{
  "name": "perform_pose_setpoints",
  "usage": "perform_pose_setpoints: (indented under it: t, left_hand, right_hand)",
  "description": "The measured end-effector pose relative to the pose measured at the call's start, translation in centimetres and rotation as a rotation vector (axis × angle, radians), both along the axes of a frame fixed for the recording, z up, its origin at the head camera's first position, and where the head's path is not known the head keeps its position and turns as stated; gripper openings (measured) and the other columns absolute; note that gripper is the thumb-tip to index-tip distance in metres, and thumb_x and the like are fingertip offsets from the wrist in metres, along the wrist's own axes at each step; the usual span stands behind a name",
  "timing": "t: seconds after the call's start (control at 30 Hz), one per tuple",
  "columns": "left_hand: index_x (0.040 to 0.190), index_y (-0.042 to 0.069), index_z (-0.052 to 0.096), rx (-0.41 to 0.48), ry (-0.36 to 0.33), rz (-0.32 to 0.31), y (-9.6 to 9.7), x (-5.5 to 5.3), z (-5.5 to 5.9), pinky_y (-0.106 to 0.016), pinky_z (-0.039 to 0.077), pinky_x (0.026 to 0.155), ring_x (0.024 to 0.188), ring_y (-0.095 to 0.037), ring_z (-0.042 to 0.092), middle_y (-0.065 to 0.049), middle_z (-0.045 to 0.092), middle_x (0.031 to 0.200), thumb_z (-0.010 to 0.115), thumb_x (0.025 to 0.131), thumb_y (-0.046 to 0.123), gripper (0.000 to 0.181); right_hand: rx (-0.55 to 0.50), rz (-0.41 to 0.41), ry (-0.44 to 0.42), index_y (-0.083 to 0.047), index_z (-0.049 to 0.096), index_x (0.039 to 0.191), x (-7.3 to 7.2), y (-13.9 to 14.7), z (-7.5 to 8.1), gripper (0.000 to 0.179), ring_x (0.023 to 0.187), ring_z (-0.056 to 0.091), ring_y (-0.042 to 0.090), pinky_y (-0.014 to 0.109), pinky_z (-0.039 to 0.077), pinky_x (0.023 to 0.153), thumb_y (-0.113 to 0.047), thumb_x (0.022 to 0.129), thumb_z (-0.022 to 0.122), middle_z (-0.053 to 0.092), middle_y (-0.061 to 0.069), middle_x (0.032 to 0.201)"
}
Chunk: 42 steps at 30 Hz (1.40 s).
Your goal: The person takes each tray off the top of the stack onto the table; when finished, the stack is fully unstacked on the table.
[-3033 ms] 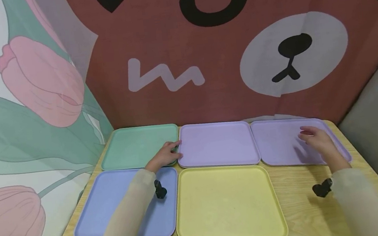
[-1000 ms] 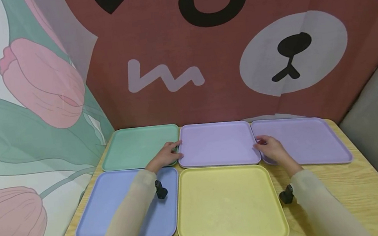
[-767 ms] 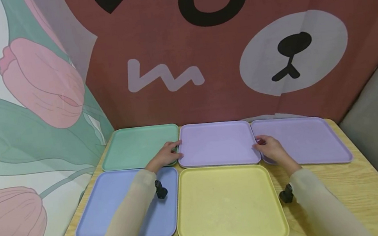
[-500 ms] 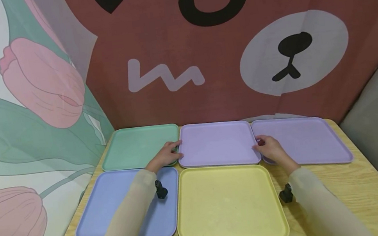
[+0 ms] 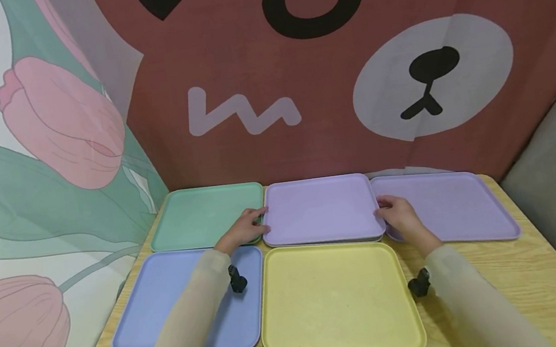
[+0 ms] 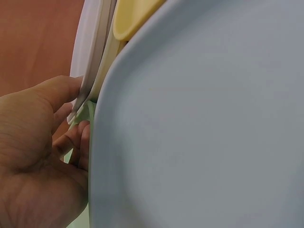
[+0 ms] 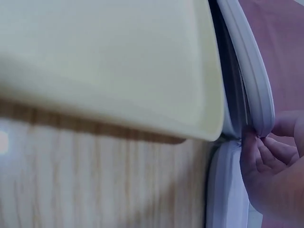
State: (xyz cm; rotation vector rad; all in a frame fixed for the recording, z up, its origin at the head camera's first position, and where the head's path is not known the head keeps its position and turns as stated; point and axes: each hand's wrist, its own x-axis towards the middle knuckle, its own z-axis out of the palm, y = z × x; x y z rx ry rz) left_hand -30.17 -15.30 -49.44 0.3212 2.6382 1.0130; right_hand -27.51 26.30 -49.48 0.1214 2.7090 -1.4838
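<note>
A lavender tray lies at the middle of the back row, its right side slightly raised. My left hand holds its left rim, thumb on the edge in the left wrist view and the other fingers curled beside the green tray. At the opposite side my right hand pinches the right rim. In the right wrist view the pinched lavender tray stands apart from another tray edge beneath it, with a dark gap between. The right fingertips are partly hidden by the rim.
A second lavender tray lies right of my right hand. In front are a blue tray under my left forearm and a yellow tray. All stand on a wooden table, against a bear-printed cloth.
My right hand has come left from over the right lavender tray to the middle tray's rim. That tray's right side has just risen a little. My left hand has stayed in place.
</note>
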Motion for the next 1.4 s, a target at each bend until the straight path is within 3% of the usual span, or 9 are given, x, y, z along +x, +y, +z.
perform_pose_setpoints:
  t: [0.13,0.27,0.37,0.5,0.83,1.17,1.4]
  left_hand:
    - [0.156,0.015,0.042,0.006,0.004,-0.004,0.0,0.1,0.3,-0.047,0.046,0.102,0.113,-0.029,0.054,-0.020,0.038,0.151,0.068,0.097,0.026,0.065]
    - [0.156,0.015,0.042,0.009,0.006,-0.010,0.1,0.2,0.5,-0.047,0.045,0.104,0.115,-0.030,0.054,-0.020,0.037,0.152,0.067,0.097,0.026,0.065]
    - [0.157,0.015,0.041,0.008,0.008,-0.013,0.1,0.2,0.5,-0.048,0.044,0.105,0.117,-0.031,0.054,-0.020,0.037,0.152,0.067,0.098,0.027,0.065]
    - [0.157,0.016,0.040,0.003,0.000,-0.007,0.0,0.2,0.6,-0.048,0.043,0.106,0.119,-0.031,0.053,-0.019,0.036,0.153,0.066,0.098,0.028,0.066]
    - [0.156,0.015,0.041,-0.008,0.010,-0.013,0.0,0.2,0.7,-0.049,0.043,0.106,0.120,-0.032,0.053,-0.020,0.036,0.152,0.067,0.098,0.029,0.065]
    - [0.155,0.017,0.045,0.005,-0.013,-0.016,0.0,0.2,0.4,-0.047,0.043,0.108,0.124,-0.032,0.052,-0.020,0.035,0.152,0.069,0.097,0.036,0.065]
    - [0.153,0.015,0.047,0.003,0.004,-0.022,-0.1,0.1,0.1,-0.045,0.044,0.106,0.119,-0.029,0.055,-0.020,0.036,0.152,0.071,0.096,0.029,0.064]
  right_hand:
    - [-0.094,-0.028,-0.057,0.012,0.046,0.144,-0.1,0.1,0.5,0.052,0.124,0.055,0.033,0.037,0.049,0.102,-0.005,0.097,0.060,0.054,0.033,0.139]
    - [-0.228,-0.025,-0.111,0.008,0.040,0.151,0.1,0.4,1.0,0.058,0.109,0.060,0.013,0.022,0.051,0.090,-0.008,0.099,0.060,0.051,0.028,0.145]
    - [-0.369,-0.005,-0.149,0.006,0.034,0.154,0.2,0.8,1.2,0.062,0.094,0.060,0.001,0.018,0.053,0.079,-0.009,0.100,0.061,0.060,0.015,0.136]
    - [-0.490,0.009,-0.190,0.003,0.031,0.157,0.4,1.1,1.5,0.066,0.085,0.064,0.000,0.021,0.055,0.075,-0.011,0.100,0.062,0.066,-0.009,0.111]
    - [-0.605,-0.004,-0.180,0.004,0.027,0.157,0.3,0.8,1.9,0.066,0.081,0.065,0.002,0.021,0.056,0.072,-0.002,0.099,0.058,0.067,-0.015,0.095]
    - [-0.566,-0.050,-0.123,0.006,0.029,0.156,0.6,1.6,2.4,0.063,0.082,0.063,-0.002,0.017,0.054,0.074,-0.004,0.100,0.057,0.065,-0.021,0.089]
    - [-0.598,-0.033,-0.114,0.008,0.023,0.156,1.2,2.9,2.6,0.066,0.082,0.065,-0.002,0.018,0.054,0.073,-0.003,0.101,0.056,0.067,-0.021,0.088]
